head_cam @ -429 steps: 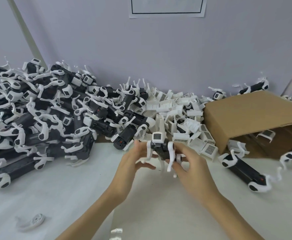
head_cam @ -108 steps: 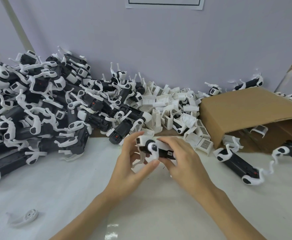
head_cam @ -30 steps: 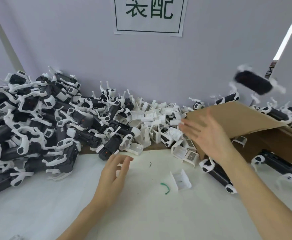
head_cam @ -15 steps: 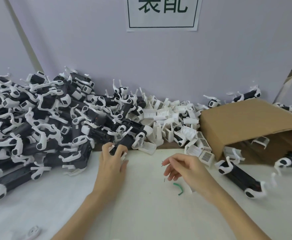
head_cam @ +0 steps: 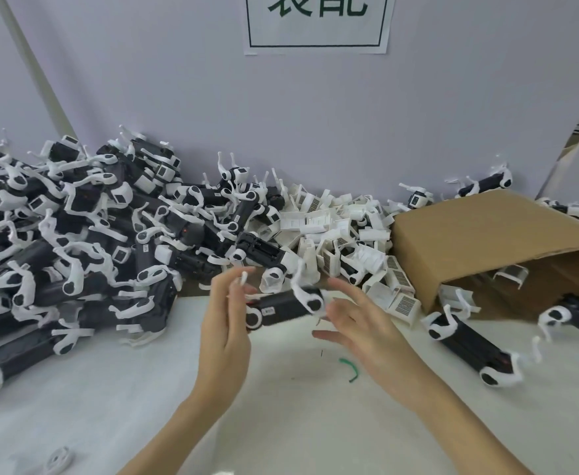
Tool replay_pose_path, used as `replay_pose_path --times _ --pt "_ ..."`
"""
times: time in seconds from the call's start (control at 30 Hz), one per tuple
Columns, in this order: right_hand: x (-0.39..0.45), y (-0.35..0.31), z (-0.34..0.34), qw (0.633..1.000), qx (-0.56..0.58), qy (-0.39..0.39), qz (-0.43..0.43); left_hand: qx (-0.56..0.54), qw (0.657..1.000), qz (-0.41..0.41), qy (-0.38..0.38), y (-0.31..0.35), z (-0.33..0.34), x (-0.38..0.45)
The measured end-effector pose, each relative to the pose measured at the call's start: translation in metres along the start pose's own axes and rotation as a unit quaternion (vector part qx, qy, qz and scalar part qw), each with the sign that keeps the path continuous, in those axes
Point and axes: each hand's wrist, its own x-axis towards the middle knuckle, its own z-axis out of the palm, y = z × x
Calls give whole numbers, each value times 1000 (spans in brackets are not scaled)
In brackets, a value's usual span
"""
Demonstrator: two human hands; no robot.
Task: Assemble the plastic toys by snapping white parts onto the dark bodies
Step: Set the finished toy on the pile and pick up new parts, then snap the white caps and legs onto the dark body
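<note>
- The toy [head_cam: 282, 308], a dark body with white legs already on it, is seen in the head view lying crosswise between the two hands, above the white table [head_cam: 109, 406] and just in front of the piles.
- The left hand [head_cam: 228, 323] grips the toy's left end; its fingertips are blurred, with a white leg sticking up past them.
- The right hand [head_cam: 360, 320] is beside the toy's right end with fingers spread and loosely bent; whether it touches the toy, I cannot tell.
- A big heap of toys [head_cam: 68, 241] fills the left side against the wall.
- A pile of white parts [head_cam: 342, 241] lies at the centre back.
- A cardboard box [head_cam: 493, 241] lies tipped on the right, with another toy [head_cam: 466, 347] in front of it.
- A small green scrap [head_cam: 349, 368] lies on the table below the right hand.
</note>
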Motion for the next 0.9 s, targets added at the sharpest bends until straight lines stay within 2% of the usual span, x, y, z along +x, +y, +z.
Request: replay_pose_path --times 0.1,0.2,0.33,0.6,0.73,0.8,0.87,0.9 --pt "1 -2 0 999 27 -19 19 -21 996 -54 -62 1 9 -10" --pt "1 -2 -1 1000 -14 24 1 -65 986 -124 -89 0 9 -12" --pt "1 0 -4 998 8 65 -13 -129 948 -242 -163 -3 4 -8" --pt "-1 -4 -2 996 -79 42 2 -162 935 -247 -196 -7 -1 0" --pt "-5 -14 -3 995 -92 23 -37 -258 892 -285 -236 -7 -7 6" --pt "-5 -14 -4 991 -124 13 -45 -277 885 -287 -241 -9 -9 6" --pt "-5 -14 -4 995 -85 -25 -38 -268 895 -265 -238 -13 -9 7" --pt "-5 -14 -5 999 -6 -49 -21 -262 900 -255 -238 -15 -10 7"
